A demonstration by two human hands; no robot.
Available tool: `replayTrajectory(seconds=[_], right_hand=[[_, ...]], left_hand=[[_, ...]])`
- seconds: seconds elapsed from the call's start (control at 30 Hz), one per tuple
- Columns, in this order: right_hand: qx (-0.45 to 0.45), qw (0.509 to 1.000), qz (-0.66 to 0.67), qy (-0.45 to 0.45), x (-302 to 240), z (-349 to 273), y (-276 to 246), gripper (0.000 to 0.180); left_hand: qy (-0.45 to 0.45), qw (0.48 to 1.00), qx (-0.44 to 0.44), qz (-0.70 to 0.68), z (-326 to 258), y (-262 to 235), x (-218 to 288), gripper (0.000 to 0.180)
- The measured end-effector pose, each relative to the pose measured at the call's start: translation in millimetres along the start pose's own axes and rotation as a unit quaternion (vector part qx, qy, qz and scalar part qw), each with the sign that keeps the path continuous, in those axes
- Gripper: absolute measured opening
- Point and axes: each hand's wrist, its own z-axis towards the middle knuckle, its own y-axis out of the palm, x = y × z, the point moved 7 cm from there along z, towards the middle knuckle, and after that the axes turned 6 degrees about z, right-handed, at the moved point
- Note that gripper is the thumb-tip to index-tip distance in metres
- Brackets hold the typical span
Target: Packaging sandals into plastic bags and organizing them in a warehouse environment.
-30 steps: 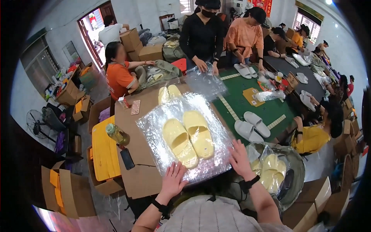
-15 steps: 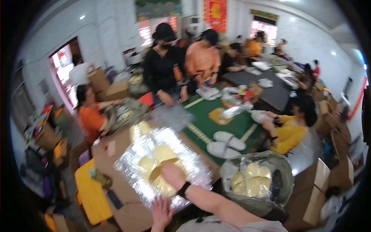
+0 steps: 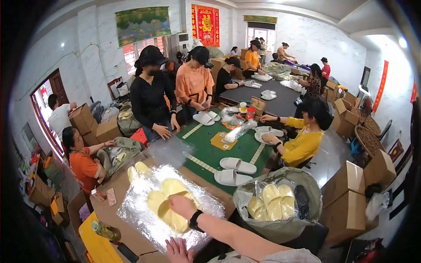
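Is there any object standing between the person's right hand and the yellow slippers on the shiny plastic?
Nothing visible is in the way: the right hand is at the yellow slippers, seemingly touching them. The left hand is apart, near the shiny plastic's close edge.

Bottle [image 3: 106,229], greenish; phone [image 3: 111,197], pink patterned case. Wall hanging [image 3: 206,25], red with gold motif; landscape picture [image 3: 143,26], green, to its left. Air conditioner [image 3: 182,43], white, upright. Cardboard boxes [image 3: 346,212], stacked, at right; woven baskets [image 3: 367,141], round, beyond them.
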Motion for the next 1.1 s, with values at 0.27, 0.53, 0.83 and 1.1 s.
replayTrajectory(seconds=[0.27, 0.53, 0.83, 1.1], right_hand=[[0.132, 0.991, 0.019, 0.012, 72.2, 0.2, -71.7, 0.018], [0.227, 0.971, -0.035, 0.064, 140.0, -104.3, -264.2, 0.021], [0.279, 0.885, -0.246, 0.28, 318.2, -311.5, -382.1, 0.024], [0.175, 0.814, -0.173, 0.526, 447.4, -404.9, -285.6, 0.049]], left_hand=[[0.028, 0.999, 0.041, -0.009, 6.9, -23.8, 13.2, 0.067], [0.015, 0.999, 0.022, -0.029, 11.7, 3.9, 3.8, 0.068], [0.005, 0.999, -0.005, -0.032, 8.7, 2.4, 0.2, 0.07], [0.018, 0.999, -0.016, -0.032, 20.4, -1.5, 15.0, 0.07]])
